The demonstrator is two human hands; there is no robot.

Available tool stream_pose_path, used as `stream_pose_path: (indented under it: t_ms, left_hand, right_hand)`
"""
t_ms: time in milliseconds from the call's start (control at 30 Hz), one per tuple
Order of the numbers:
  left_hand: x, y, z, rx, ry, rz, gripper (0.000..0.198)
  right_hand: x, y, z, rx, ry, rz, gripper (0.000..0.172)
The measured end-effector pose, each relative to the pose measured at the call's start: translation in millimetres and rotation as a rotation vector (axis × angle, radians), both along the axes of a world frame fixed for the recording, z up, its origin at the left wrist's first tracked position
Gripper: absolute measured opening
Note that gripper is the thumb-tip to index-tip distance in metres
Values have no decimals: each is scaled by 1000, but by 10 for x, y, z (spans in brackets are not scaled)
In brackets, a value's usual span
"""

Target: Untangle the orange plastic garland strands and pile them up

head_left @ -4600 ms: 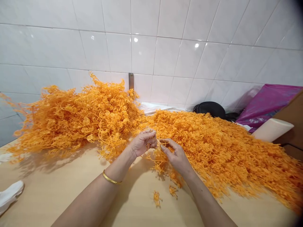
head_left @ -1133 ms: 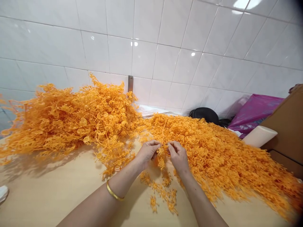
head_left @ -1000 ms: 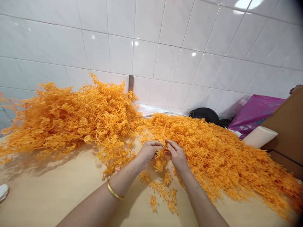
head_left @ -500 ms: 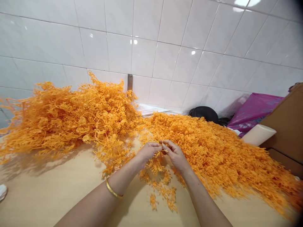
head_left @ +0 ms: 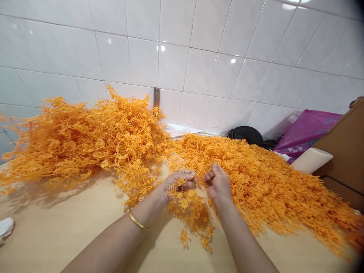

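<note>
My left hand (head_left: 179,184) is closed on an orange plastic flower stem (head_left: 200,170), whose thin end sticks up past my fingertips. Small spidery orange blossoms (head_left: 189,203) hang and lie just below that hand. A short gap to the right, my right hand (head_left: 220,184) is raised with its fingers curled in; whatever they may pinch is hidden. Behind and beside it spreads a wide pile of loose orange plastic blossoms (head_left: 261,182). To the left stands a taller heap of orange branched stems (head_left: 96,140).
The pale wooden table (head_left: 85,231) meets a white tiled wall (head_left: 176,68). At the back right are a black rounded case (head_left: 246,135), a purple bag (head_left: 305,131), a cream roll (head_left: 313,160) and a cardboard box (head_left: 345,151). A white item (head_left: 5,228) lies at the left edge.
My hands were together at the fingertips; my right hand has drawn away to the right and turned. A stem now shows at my left fingers, and more blossoms sit around that hand.
</note>
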State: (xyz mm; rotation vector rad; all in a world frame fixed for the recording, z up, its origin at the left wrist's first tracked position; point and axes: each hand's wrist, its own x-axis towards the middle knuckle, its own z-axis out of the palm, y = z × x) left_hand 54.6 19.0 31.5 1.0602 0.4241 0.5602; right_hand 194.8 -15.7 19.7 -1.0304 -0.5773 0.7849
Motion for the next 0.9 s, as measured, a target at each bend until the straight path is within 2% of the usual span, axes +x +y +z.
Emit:
stream_pose_path:
  t_ms: [67, 100, 267, 400, 533, 667, 733, 800, 900]
  left_hand:
    - [-47, 34, 33, -54, -72, -97, 19]
    - [-57, 59, 37, -101, -96, -104, 18]
    - [9, 177, -70, -225, -115, 151, 7]
    - [68, 202, -143, -189, -92, 238, 19]
    - [99, 195, -158, -128, -15, 348, 17]
    - [123, 160, -160, -59, -32, 354, 18]
    - [131, 127, -147, -21, 8, 332, 18]
    - [138, 89, -125, 18, 50, 283, 17]
    - [150, 42, -90, 71, 37, 211, 19]
  right_hand:
    - [131, -17, 30, -59, 63, -103, 31]
    - [179, -25, 37, -75, 42, -118, 29]
    - [190, -35, -9, -22, -285, -122, 22]
    - [120, -63, -13, 20, -443, -160, 23]
    - [-23, -150, 71, 21, -716, -60, 24]
    - [-176, -179, 81, 37, -995, 75, 33]
    - [-194, -164, 44, 75, -1056, 87, 22]
    - [-173, -148, 6, 87, -1052, 49, 17]
    - [-143, -139, -25, 47, -961, 0, 19]
